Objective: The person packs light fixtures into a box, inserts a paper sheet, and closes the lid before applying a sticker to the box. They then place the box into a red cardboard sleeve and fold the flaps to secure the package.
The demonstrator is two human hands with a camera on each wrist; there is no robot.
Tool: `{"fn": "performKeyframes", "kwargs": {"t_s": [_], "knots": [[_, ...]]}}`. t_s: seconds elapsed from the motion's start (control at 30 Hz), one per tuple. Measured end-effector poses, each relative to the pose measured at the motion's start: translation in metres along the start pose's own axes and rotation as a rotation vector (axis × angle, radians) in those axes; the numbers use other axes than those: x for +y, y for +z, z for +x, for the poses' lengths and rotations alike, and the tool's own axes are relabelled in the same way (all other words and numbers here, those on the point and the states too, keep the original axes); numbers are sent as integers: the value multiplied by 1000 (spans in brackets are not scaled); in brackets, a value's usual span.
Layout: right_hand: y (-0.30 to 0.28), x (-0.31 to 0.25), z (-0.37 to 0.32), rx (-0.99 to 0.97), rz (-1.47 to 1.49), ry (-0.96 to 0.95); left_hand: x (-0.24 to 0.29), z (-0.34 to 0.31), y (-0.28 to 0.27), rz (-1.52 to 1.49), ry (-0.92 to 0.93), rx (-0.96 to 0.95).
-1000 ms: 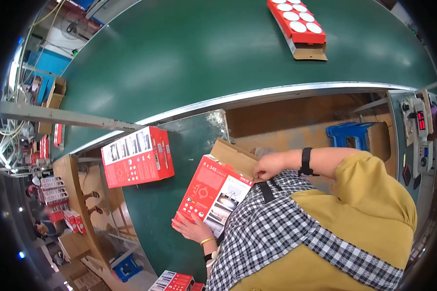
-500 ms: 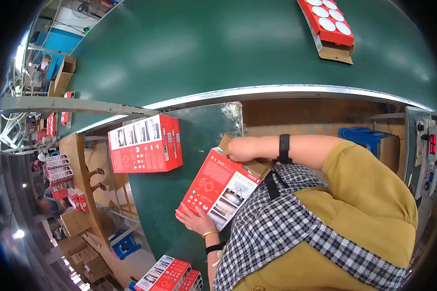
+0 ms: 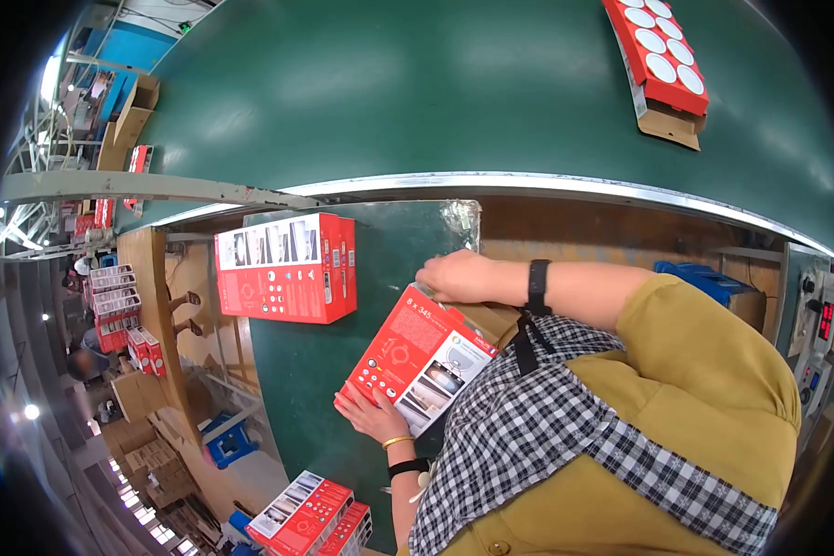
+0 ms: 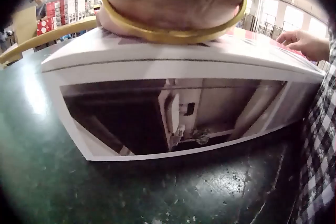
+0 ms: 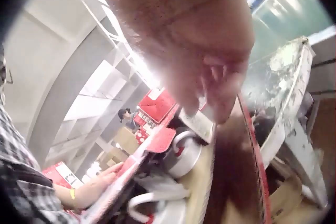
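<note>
A red and white printed box (image 3: 408,361) lies tilted against the checked apron, its open end towards the right hand. The left hand (image 3: 372,414) rests with extended fingers on the box's lower left part. At the open end, the right hand (image 3: 459,276) has bent fingers around a brown flap (image 3: 491,322), most of them hidden in the head view. From the right wrist view, the right hand (image 5: 210,77) appears to pinch the flap's edge, above white lamps (image 5: 184,153) inside the box. The left wrist view shows the box's photo-printed side (image 4: 178,113).
Another red box (image 3: 287,269) stands left on the green bench (image 3: 287,371); more boxes (image 3: 310,519) sit at its near end. Across the long green table (image 3: 389,102), an open box with white discs (image 3: 663,56) lies at right. A metal bar (image 3: 157,187) crosses the left side.
The right hand has moved from the flap's near side to the box's far corner, and the flap is bent differently. The left hand still rests on the box. The head view has shifted.
</note>
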State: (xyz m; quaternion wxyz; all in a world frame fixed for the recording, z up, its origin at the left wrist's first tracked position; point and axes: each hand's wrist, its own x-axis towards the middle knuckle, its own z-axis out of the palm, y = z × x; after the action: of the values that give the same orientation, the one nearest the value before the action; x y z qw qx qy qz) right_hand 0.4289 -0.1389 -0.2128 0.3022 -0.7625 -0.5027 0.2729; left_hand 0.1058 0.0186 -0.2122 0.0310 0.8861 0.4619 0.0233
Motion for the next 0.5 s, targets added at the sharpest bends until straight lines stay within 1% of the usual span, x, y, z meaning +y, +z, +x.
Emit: {"fn": "performKeyframes", "kwargs": {"t_s": [0.07, 0.1, 0.17, 0.2, 0.27, 0.3, 0.37, 0.4, 0.47, 0.5], "knots": [[-2, -1, 8, -133, -103, -82, 1, 0, -3, 4, -5, -6], [-4, 1, 9, -135, -103, -87, 2, 0, -3, 4, -6, -3], [-13, -3, 12, -84, -38, -180, 0, 1, -5, 3, -13, -2], [-16, -1, 15, -89, -39, -183, 1, 0, -5, 3, -11, 2], [-18, 3, 22, -195, 9, -188, 1, 0, -4, 5, -16, 3], [-19, 6, 27, -203, 11, -190, 0, 0, -4, 1, -6, 11], [-20, 11, 38, -300, -84, -231, 3, -1, -5, -5, -3, 12], [-21, 10, 42, -307, -82, -230, 2, -1, -8, 7, -11, 1], [-29, 9, 53, -263, -149, -355, 5, 1, -10, 20, -32, -9], [-38, 6, 62, -372, -260, -319, 6, 1, -9, 20, -37, -9]]}}
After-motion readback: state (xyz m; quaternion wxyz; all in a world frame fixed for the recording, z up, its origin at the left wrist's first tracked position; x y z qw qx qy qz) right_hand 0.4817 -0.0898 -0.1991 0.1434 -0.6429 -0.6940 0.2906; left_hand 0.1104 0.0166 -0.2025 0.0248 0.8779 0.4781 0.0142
